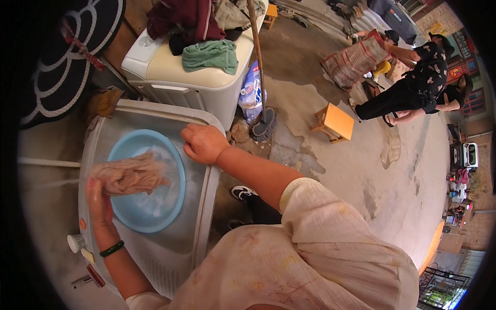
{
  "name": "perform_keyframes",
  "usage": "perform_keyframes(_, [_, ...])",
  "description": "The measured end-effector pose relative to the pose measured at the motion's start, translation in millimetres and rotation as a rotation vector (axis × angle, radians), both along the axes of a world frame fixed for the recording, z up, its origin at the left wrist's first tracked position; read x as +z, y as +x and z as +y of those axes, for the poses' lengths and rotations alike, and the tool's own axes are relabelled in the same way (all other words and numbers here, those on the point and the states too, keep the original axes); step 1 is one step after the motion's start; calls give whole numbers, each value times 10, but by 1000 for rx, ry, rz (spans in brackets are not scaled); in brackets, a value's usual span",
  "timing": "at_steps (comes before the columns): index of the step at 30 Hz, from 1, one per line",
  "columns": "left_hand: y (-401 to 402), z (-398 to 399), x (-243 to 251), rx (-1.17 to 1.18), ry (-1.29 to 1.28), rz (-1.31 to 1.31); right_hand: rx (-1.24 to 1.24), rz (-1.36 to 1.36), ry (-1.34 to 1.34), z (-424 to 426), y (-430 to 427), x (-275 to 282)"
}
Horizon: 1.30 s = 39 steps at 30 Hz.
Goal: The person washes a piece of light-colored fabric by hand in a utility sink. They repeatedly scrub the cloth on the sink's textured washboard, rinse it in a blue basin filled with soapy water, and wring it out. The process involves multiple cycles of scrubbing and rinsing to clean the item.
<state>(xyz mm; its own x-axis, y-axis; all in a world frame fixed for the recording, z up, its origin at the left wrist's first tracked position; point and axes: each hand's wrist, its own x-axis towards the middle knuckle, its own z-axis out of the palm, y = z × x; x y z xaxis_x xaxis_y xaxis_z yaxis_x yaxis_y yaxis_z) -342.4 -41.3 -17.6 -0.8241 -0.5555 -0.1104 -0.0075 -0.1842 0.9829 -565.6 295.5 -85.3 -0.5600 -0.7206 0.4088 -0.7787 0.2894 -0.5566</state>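
My left hand [99, 199], with a dark green bangle at its wrist, grips the near left end of a wet pinkish-brown cloth [133, 174]. The cloth is bunched over a light blue plastic basin [176, 209] of soapy water, and its left end is blurred. The basin stands in a grey stone laundry sink [162, 248] with a ribbed washboard part near me. My right hand [205, 143] is curled into a fist over the sink's right rim, apart from the cloth. Nothing shows in it.
Beyond the sink stands a twin-tub washing machine [166, 81] topped with a green towel [211, 56] and dark red clothing [186, 19]. A brush [264, 126] on a long handle leans beside a detergent bag [252, 95]. People handle a woven sack [352, 58] near a wooden stool [335, 122].
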Motion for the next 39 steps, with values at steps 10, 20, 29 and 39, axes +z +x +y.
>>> perform_keyframes(10, [-368,52,784,8,-876,-165,-34,12,12,38,1,-25])
perform_keyframes(20, [-136,88,-2131,-64,-735,-742,-2,-49,6,-68,26,36])
perform_keyframes(29, [-502,772,-1703,-734,-1365,-1066,-52,-98,62,129,-60,-2])
perform_keyframes(39, [-50,833,-1836,-599,-1183,-882,-41,-81,49,99,-98,-57])
